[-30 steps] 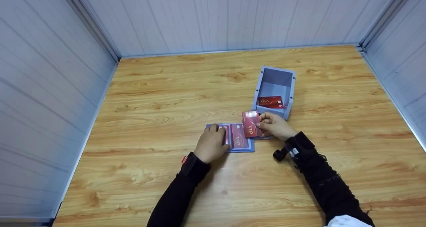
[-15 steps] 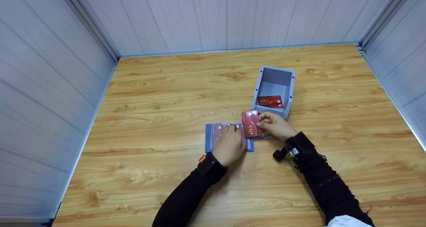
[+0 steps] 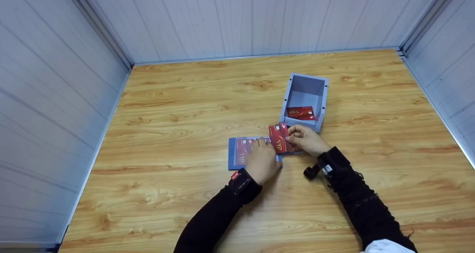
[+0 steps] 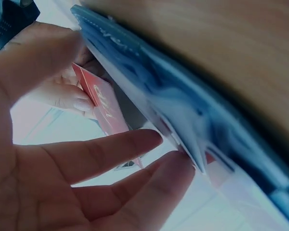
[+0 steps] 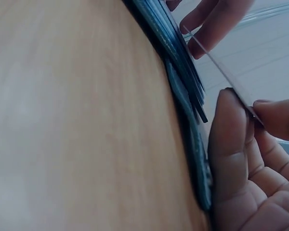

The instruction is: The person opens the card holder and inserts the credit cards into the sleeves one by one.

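A blue card holder with clear sleeves lies spread on the table. One red VIP card shows through its left sleeve. My left hand is over the right sleeve, hiding most of it. In the left wrist view, its extended fingertips touch the sleeve edges. My right hand pinches another red VIP card between thumb and fingers. That card is tilted above the holder's right side, seen edge-on in the right wrist view, near the left fingertips.
Behind my right hand stands a grey open-topped box with a red VIP card lying inside at its near end. Pale panel walls enclose the wooden table at the back and both sides.
My left hand has moved right, from the left sleeve to the right one, uncovering the left card. The right hand keeps its card in nearly the same place.
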Action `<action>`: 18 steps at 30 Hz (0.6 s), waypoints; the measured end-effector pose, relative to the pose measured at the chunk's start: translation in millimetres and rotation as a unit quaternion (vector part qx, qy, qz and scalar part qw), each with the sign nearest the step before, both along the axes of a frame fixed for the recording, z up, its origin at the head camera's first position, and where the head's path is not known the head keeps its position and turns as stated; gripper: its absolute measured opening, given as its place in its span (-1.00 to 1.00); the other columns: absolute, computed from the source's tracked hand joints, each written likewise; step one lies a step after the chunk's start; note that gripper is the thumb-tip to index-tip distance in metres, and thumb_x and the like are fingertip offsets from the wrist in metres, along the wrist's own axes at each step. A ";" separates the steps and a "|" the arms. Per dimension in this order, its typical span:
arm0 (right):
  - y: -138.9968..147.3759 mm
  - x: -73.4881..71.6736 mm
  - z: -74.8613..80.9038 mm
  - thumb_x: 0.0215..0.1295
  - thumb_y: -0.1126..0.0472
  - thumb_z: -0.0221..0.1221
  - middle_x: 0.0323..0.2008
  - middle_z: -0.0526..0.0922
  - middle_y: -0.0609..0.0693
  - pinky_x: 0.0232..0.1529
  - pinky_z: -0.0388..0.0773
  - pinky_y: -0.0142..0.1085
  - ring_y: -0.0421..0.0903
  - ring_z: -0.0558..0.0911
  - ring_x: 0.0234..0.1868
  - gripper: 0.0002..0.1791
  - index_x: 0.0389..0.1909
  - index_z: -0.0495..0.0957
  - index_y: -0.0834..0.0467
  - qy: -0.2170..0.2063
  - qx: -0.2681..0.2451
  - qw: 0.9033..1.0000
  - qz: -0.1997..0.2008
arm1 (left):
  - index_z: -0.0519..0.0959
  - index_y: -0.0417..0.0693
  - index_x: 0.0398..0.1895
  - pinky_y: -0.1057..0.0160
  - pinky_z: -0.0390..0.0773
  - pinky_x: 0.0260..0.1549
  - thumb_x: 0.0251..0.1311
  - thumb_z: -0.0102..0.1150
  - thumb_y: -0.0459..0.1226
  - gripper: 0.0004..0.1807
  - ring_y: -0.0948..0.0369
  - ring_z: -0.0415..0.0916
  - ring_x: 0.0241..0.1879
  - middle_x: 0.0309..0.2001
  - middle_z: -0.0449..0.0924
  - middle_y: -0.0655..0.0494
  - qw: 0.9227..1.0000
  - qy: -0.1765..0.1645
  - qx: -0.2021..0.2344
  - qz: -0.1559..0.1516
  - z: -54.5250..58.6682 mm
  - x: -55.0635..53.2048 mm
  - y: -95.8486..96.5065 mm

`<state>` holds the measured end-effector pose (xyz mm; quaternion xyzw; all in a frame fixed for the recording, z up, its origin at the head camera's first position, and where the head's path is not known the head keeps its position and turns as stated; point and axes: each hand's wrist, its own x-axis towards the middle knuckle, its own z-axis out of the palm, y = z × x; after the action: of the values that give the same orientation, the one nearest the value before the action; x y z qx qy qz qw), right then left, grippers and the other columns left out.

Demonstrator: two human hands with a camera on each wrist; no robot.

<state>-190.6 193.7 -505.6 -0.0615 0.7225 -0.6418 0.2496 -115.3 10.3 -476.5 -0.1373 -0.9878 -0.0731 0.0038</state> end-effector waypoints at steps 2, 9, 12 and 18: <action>-0.2 -0.2 0.1 0.36 0.35 0.12 -0.45 0.61 -0.14 -0.39 0.63 -0.42 -0.26 0.61 -0.45 -0.85 -0.13 0.38 0.27 -0.001 0.002 1.000 -0.001 | 0.58 -0.33 -0.01 0.08 0.61 -0.01 0.02 0.38 0.08 -0.32 -0.03 0.45 -0.01 -0.05 0.53 -0.18 1.000 -0.014 0.004 0.002 1.2 0.4 -0.1; -1.1 0.1 2.0 0.37 0.36 0.09 -0.44 0.62 -0.15 -0.37 0.64 -0.42 -0.24 0.63 -0.42 -0.88 -0.14 0.38 0.24 -0.006 0.002 1.000 -0.007 | 0.56 -0.37 0.00 0.04 0.47 0.16 0.08 0.33 0.05 -0.34 -0.04 0.46 0.02 -0.04 0.55 -0.21 0.999 -0.037 0.019 -0.017 5.7 -1.9 -4.9; -0.5 0.2 2.7 0.37 0.37 0.08 -0.45 0.62 -0.16 -0.38 0.64 -0.42 -0.25 0.63 -0.43 -0.90 -0.16 0.38 0.22 -0.010 -0.007 1.000 -0.011 | 0.56 -0.38 -0.05 0.05 0.46 0.11 0.08 0.30 -0.02 -0.41 -0.04 0.47 -0.03 -0.09 0.56 -0.21 0.999 -0.029 0.039 -0.025 6.0 -2.0 -6.9; 1.1 0.1 3.1 0.38 0.38 0.07 -0.47 0.60 -0.17 -0.41 0.63 -0.43 -0.25 0.61 -0.44 -0.91 -0.18 0.38 0.17 -0.019 -0.025 0.999 -0.015 | 0.56 -0.36 -0.10 0.09 0.56 -0.12 0.06 0.26 -0.11 -0.52 -0.05 0.51 -0.14 -0.14 0.55 -0.21 0.995 -0.027 0.096 -0.013 6.4 -0.8 -10.8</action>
<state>-190.6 194.8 -502.6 -0.0448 0.7020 -0.6646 0.2521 -116.2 -0.4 -470.2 -0.1469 -0.9741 -0.1713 -0.0109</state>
